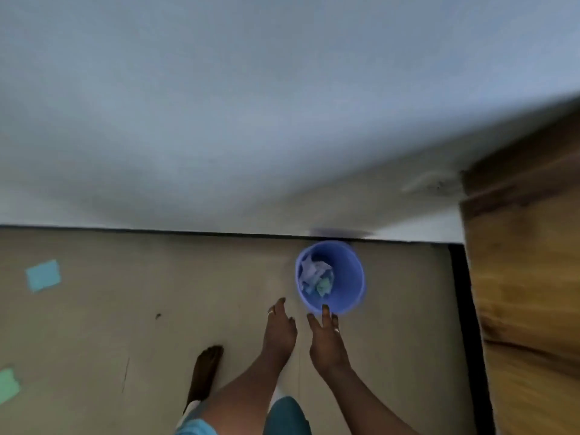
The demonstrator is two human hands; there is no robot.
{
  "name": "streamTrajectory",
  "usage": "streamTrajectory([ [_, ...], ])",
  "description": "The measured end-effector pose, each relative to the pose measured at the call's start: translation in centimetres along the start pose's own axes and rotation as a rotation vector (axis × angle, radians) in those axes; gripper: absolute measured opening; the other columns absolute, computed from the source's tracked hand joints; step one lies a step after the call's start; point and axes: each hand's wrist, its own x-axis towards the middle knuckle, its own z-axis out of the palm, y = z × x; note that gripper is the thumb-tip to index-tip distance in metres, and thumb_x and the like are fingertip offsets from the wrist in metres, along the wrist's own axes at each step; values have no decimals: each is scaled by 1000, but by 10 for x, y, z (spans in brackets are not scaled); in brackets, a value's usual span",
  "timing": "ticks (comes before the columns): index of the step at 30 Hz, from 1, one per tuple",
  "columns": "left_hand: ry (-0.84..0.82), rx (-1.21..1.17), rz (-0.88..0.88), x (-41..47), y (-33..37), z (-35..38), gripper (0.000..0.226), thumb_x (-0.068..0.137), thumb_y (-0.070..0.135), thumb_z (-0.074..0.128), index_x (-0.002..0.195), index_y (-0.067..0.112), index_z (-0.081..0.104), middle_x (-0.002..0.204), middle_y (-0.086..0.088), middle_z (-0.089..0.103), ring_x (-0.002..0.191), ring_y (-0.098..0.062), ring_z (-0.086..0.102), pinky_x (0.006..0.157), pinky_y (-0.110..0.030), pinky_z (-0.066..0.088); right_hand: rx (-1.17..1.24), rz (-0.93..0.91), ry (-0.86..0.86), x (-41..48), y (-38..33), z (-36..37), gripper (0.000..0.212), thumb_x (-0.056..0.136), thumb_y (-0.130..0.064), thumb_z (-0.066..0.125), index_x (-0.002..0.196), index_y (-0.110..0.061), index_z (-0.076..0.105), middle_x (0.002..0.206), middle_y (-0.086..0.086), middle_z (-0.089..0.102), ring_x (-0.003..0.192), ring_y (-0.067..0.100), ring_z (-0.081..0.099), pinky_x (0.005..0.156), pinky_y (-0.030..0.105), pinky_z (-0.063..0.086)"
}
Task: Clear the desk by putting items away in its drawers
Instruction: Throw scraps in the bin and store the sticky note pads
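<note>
Left hand (pixel 279 328) and right hand (pixel 326 337): both released, empty, fingers extended near the blue bin (pixel 350 277); bin stands on the floor (pixel 157 293) beside the desk (pixel 521 277); 2 loose notes, blue note (pixel 43 275) and green note (pixel 8 386), lie well apart; judged light, limp; pinch 1 edge.

blue bin (pixel 345 296) — white, green scraps (pixel 315 277); beige floor (pixel 157 277) — wood-grain brown desk (pixel 527 277).

Blue wastebasket (pixel 349 277) with crumpled paper (pixel 314 273) right of centre before you, against the white wall (pixel 219 120), blue sticky note (pixel 43 275) far left, green note (pixel 8 386) lower left, beige floor (pixel 157 277).
</note>
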Motion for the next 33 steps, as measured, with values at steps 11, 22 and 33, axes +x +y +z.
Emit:
streamTrajectory([
  [11,427,-432,-408,-32,-136,-169,47,98,9,43,144,15,32,148,-10,35,128,-23,48,101,-31,42,-403,-461,-147,14,-222,50,69,88,9,39,150,-18,22,159,12,3,148,27,6,116,30,23],
  [22,668,-792,-739,-76,-363,-354,48,92,8,48,140,9,40,139,-14,48,128,-27,46,107,-30,35,-518,-614,-258,28,-489,178,60,90,-5,51,146,-14,30,156,7,19,144,22,22,112,29,28],
  [33,707,-695,-896,35,-654,-441,63,91,24,60,144,2,34,146,-21,38,137,-32,36,111,-34,29,-781,-776,-207,215,-664,356,41,92,-14,54,133,-13,50,136,7,48,125,28,46,100,37,42],
])
